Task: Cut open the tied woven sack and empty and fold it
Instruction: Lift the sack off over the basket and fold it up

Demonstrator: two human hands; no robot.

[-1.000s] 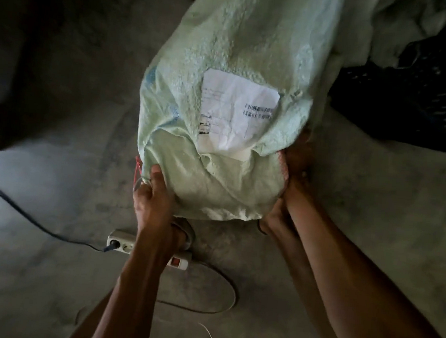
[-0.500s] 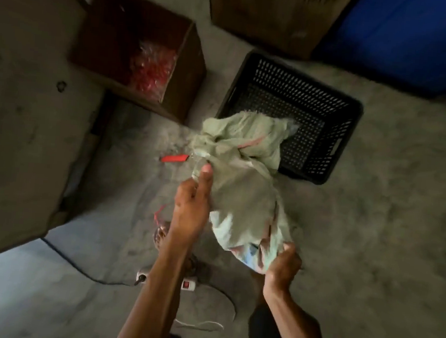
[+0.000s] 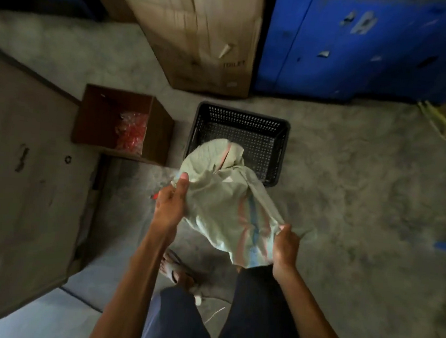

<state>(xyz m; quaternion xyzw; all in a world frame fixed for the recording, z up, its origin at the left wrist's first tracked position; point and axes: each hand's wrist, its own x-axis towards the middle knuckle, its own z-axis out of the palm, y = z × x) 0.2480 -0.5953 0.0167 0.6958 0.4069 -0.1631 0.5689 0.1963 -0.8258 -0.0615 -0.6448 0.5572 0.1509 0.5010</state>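
The pale green woven sack (image 3: 222,195), limp and crumpled, hangs in the air between my hands, with pink and blue stripes near its lower end. My left hand (image 3: 171,204) pinches its left edge with the thumb on top. My right hand (image 3: 285,244) grips the striped lower right corner. The sack's far end droops over the front rim of a black plastic crate (image 3: 281,136) on the floor. A small red object (image 3: 155,196) peeks out just left of my left hand; I cannot tell what it is.
An open brown box (image 3: 157,130) holding red and clear bits stands left of the crate. A tall cardboard carton (image 3: 201,32) and a blue cabinet (image 3: 362,46) stand behind. A flat cardboard sheet (image 3: 27,178) lies at left. My sandalled foot (image 3: 175,269) is on the concrete floor.
The sack was full and bulky a second ago; now it is limp. My hands have spread it wider, the right one shifting rightward, and the view has tilted up.
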